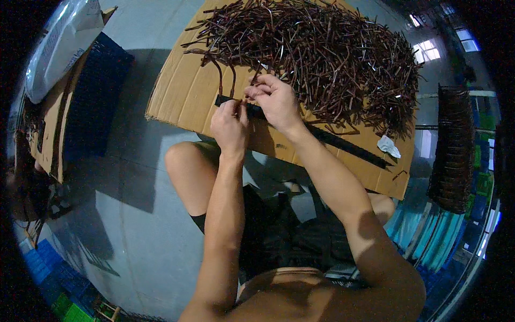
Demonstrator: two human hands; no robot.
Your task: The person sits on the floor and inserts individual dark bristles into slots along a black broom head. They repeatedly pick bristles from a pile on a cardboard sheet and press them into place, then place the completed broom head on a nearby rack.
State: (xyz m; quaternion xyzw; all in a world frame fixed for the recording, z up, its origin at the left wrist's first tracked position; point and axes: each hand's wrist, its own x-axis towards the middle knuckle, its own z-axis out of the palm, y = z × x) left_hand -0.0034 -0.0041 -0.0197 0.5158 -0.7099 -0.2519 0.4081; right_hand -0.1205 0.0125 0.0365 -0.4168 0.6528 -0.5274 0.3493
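A long black strip (351, 146) lies slantwise across the cardboard, its left end beneath my hands. Two thin brown curved rods (220, 78) rise side by side from that end. My left hand (229, 126) is closed on the strip, fingertips pinched beside the rods; the exact grip is partly hidden. Just to its right, my right hand (276, 102) is closed in a pinch, with a thin brown rod seeming to stick up from its fingertips. Beyond both hands spreads a big heap of similar brown rods (322, 59), many bent at one end.
Flattened cardboard (177, 96) forms the work surface above my knees. A crumpled white scrap (388, 146) lies near its right edge. At left stands a blue box (99, 96) with a plastic bag (61, 51). A dark stack of rod-filled strips (451, 150) stands at right.
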